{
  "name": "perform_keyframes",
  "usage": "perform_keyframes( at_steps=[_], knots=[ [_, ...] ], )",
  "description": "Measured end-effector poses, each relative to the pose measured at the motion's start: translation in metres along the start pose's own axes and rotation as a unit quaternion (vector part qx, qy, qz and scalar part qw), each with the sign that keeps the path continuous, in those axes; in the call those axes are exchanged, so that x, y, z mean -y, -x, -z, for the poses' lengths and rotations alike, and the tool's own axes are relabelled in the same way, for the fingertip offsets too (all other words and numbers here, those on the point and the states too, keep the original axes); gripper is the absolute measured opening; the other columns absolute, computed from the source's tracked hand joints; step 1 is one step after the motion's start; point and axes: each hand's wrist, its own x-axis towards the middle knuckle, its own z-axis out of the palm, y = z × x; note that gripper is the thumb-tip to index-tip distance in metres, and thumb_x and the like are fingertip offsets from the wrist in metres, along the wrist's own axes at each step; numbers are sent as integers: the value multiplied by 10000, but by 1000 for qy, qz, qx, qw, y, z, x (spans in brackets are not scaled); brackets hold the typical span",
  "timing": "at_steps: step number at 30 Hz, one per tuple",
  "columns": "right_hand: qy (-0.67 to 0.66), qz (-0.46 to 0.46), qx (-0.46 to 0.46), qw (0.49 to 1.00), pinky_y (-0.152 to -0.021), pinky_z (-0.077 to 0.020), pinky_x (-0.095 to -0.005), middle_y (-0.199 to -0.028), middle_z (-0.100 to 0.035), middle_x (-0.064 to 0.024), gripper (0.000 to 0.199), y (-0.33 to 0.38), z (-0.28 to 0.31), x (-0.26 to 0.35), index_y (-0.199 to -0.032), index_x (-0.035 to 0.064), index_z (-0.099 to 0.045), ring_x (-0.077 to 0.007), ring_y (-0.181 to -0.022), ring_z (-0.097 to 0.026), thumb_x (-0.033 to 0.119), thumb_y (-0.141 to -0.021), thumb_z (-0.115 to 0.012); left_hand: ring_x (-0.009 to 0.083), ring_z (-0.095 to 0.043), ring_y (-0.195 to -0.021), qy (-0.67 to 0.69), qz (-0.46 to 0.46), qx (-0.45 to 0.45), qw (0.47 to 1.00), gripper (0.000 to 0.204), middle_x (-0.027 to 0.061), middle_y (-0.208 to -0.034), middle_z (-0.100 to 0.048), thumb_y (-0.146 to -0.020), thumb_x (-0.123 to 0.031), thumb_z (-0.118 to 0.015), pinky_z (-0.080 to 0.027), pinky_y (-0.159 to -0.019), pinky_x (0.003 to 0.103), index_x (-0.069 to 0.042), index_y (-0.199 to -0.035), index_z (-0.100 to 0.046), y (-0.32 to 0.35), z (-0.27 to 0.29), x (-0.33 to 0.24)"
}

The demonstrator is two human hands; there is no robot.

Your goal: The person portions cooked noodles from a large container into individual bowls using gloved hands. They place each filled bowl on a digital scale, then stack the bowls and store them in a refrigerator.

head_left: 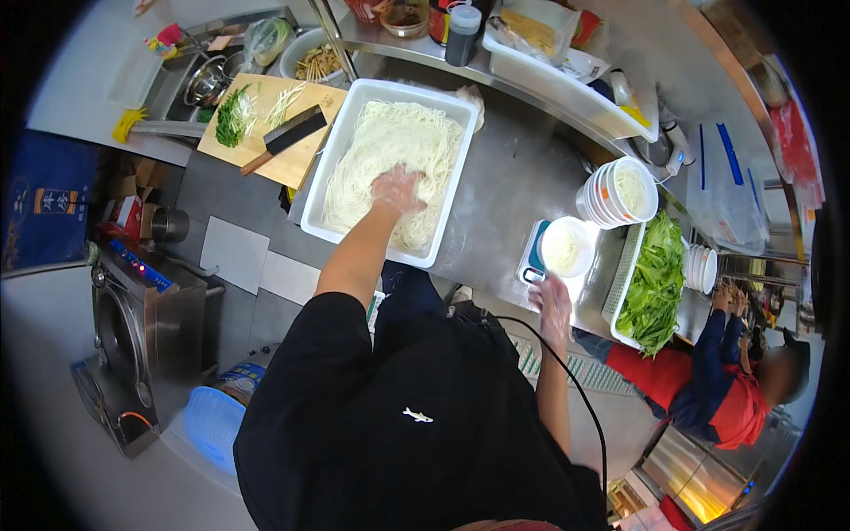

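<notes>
My left hand (398, 189) reaches into a white rectangular tub (313, 205) of pale noodles (403, 133); its fingers are blurred and partly sunk in the strands, so their grip cannot be made out. To the right, a small kitchen scale (535, 250) carries a white bowl (577, 232) with a little clump of noodles in it. Just in front of the scale, my right hand (553, 305) hovers with its fingers loosely apart and nothing visible in them. Flour whitens its skin.
A cleaver (297, 130) lies on a cutting board (252, 133) with chopped greens (235, 118). Stacked white bowls (611, 195) stand behind the scale, the top one holding noodles. Beside them is a basket of lettuce (653, 283). At far right another person (726, 380) works.
</notes>
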Motion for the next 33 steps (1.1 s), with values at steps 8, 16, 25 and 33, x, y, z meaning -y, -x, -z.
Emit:
perform_keyframes(
  at_steps=[8, 16, 25, 33],
  knots=[
    [87, 72, 265, 958, -1011, -528, -370, -1338, -638, -183, 564, -101, -260, 69, -1430, -37, -500, -248, -1176, -642, 278, -995, -672, 347, -575, -1319, 96, -4, 20, 995, 791, 163, -1510, -513, -836, -429, -781, -499, -1064, 455, -297, -1538, -442, -50, 25, 46],
    [285, -138, 38, 948, -1142, -415, -405, -1509, -501, -269, 1065, -121, -344, -15, -1539, -101, -322, -354, -1388, -509, 466, -794, -828, 236, -644, -1142, 543, -158, 27, 824, 717, 125, -1290, -657, -791, -58, -827, -506, -1009, 349, -7, -1439, -525, -28, 13, 111],
    [-75, -208, -3, 975, -1034, -528, -415, -1368, -633, -185, 667, -132, -359, -107, -1464, -43, -446, -292, -1271, -615, 300, -939, -674, 235, -662, -1098, 805, 31, 116, 580, 664, 115, -1188, -670, -742, -100, -739, -547, -988, 434, -80, -1383, -566, 13, 0, 127],
    [-404, -260, 72, 874, -964, -582, -419, -1254, -688, -158, 442, -124, -342, -72, -1381, -6, -562, -265, -1107, -705, 216, -999, -568, 329, -625, -1223, 865, 95, 157, 467, 758, 181, -1313, -612, -718, -36, -629, -556, -1037, 464, -28, -1459, -469, 18, 39, 118]
  ],
)
